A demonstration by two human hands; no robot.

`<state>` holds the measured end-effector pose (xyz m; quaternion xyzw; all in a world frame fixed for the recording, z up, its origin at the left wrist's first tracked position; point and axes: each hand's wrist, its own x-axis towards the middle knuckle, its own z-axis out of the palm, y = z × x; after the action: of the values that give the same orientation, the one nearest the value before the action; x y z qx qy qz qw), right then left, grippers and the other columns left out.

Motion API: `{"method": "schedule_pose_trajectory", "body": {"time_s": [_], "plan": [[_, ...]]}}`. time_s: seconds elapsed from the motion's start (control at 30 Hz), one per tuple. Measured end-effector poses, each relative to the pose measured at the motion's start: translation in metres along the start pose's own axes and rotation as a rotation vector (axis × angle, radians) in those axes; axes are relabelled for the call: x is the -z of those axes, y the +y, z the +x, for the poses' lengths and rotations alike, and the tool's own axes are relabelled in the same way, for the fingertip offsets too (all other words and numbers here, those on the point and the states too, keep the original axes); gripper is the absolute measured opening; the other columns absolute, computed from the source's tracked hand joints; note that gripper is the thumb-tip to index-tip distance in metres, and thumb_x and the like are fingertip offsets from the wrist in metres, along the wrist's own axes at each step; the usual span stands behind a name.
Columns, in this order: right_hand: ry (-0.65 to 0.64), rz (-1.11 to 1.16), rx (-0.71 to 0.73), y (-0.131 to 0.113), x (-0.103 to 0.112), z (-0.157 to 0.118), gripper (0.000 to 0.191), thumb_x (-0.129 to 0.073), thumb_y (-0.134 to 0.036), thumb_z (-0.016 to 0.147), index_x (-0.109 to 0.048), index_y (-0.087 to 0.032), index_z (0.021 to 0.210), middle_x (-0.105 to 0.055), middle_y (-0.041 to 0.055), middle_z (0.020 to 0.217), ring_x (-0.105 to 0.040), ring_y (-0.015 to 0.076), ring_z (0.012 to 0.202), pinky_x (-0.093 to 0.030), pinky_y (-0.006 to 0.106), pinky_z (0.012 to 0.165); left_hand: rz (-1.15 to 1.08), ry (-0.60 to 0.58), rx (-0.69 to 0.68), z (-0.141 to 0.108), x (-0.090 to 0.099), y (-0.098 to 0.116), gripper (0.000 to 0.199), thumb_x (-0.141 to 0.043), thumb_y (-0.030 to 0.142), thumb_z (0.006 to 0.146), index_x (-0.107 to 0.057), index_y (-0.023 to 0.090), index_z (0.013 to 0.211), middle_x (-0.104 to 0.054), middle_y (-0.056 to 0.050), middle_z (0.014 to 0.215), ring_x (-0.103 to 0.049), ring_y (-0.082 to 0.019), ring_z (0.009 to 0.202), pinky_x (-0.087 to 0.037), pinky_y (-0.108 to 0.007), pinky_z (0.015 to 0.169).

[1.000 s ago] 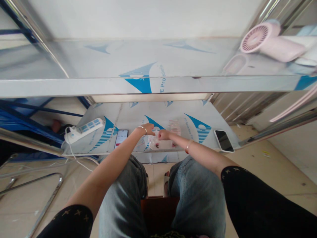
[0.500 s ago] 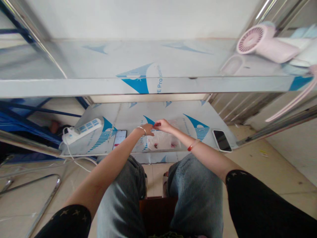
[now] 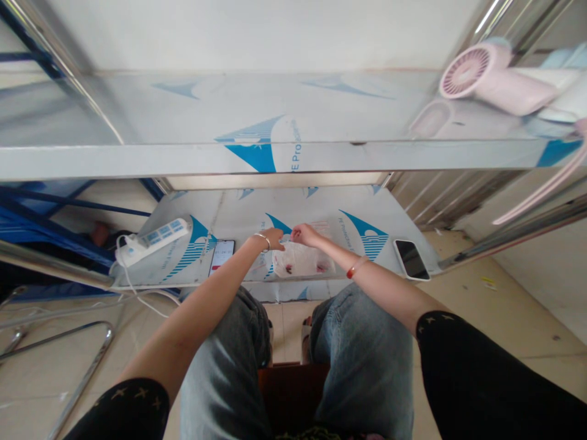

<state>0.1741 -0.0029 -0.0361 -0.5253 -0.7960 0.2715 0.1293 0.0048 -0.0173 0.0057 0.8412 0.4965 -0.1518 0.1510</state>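
Above the lower shelf (image 3: 238, 214), my left hand (image 3: 274, 238) and my right hand (image 3: 304, 234) face each other with a small gap between their fingertips. The fingers of my left hand are bent inward; whatever they hold is too small to make out. My right hand is closed in a pinch, with a tiny reddish spot at its fingertips that I cannot name. Just below both hands lies a clear plastic bag (image 3: 302, 261) with small dark red pieces in it. Part of the bag is hidden by my right hand and wrist.
A lit phone (image 3: 222, 255) lies left of my left forearm, beside a white power strip (image 3: 160, 238) with its cord. A dark-screened phone (image 3: 411, 260) rests at the right. The upper shelf (image 3: 183, 160) juts out overhead, bearing a pink handheld fan (image 3: 498, 79).
My right hand has moved slightly right, away from my left hand, so a gap now shows between the fingertips. My left hand and the bag stay nearly in place.
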Motion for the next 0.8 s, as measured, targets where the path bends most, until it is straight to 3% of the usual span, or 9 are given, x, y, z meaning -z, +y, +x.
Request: {"method": "schedule_pose_trajectory", "body": {"time_s": [0.13, 0.23, 0.4, 0.6, 0.8], "plan": [[-0.295, -0.268, 0.031, -0.003, -0.013, -0.010, 0.023, -0.061, -0.004, 0.067, -0.073, -0.011, 0.085, -0.072, 0.0062, 0.084, -0.062, 0.0133, 0.070, -0.039, 0.018, 0.058, 0.014, -0.009, 0.005, 0.002, -0.001, -0.001, 0.045, -0.063, 0.042, 0.078, -0.059, 0.016, 0.114, -0.063, -0.011, 0.119, -0.059, -0.023, 0.105, -0.045, -0.026, 0.081], [-0.401, -0.370, 0.129, -0.009, -0.022, -0.015, 0.027, -0.066, -0.007, 0.067, -0.073, -0.011, 0.093, -0.071, 0.0079, 0.093, -0.062, 0.0143, 0.076, -0.039, 0.018, 0.060, 0.012, -0.008, 0.007, 0.003, -0.002, -0.001, 0.043, -0.063, 0.040, 0.078, -0.059, 0.017, 0.114, -0.062, -0.010, 0.120, -0.058, -0.022, 0.106, -0.044, -0.025, 0.081], [-0.439, -0.463, 0.240, -0.014, -0.033, -0.017, 0.022, -0.070, -0.020, 0.071, -0.074, -0.010, 0.091, -0.071, 0.0096, 0.090, -0.061, 0.0145, 0.072, -0.038, 0.019, 0.057, 0.023, 0.000, -0.004, 0.003, -0.003, -0.003, 0.043, -0.064, 0.039, 0.077, -0.060, 0.016, 0.112, -0.062, -0.011, 0.119, -0.059, -0.023, 0.104, -0.045, -0.026, 0.081], [-0.461, -0.450, 0.211, -0.006, -0.044, -0.016, 0.018, -0.071, -0.022, 0.070, -0.074, -0.012, 0.085, -0.071, 0.0082, 0.083, -0.060, 0.0133, 0.065, -0.035, 0.019, 0.052, 0.007, 0.016, -0.001, 0.002, -0.003, -0.003, 0.043, -0.064, 0.040, 0.077, -0.060, 0.017, 0.113, -0.062, -0.010, 0.119, -0.058, -0.022, 0.104, -0.045, -0.027, 0.082], [-0.440, -0.467, 0.193, -0.004, -0.048, -0.018, 0.024, -0.069, -0.024, 0.073, -0.074, -0.009, 0.091, -0.071, 0.0119, 0.085, -0.060, 0.0157, 0.066, -0.035, 0.021, 0.051, 0.006, 0.005, 0.002, 0.003, -0.003, -0.003, 0.044, -0.064, 0.041, 0.076, -0.060, 0.017, 0.113, -0.062, -0.010, 0.119, -0.058, -0.022, 0.105, -0.045, -0.027, 0.083]]}}
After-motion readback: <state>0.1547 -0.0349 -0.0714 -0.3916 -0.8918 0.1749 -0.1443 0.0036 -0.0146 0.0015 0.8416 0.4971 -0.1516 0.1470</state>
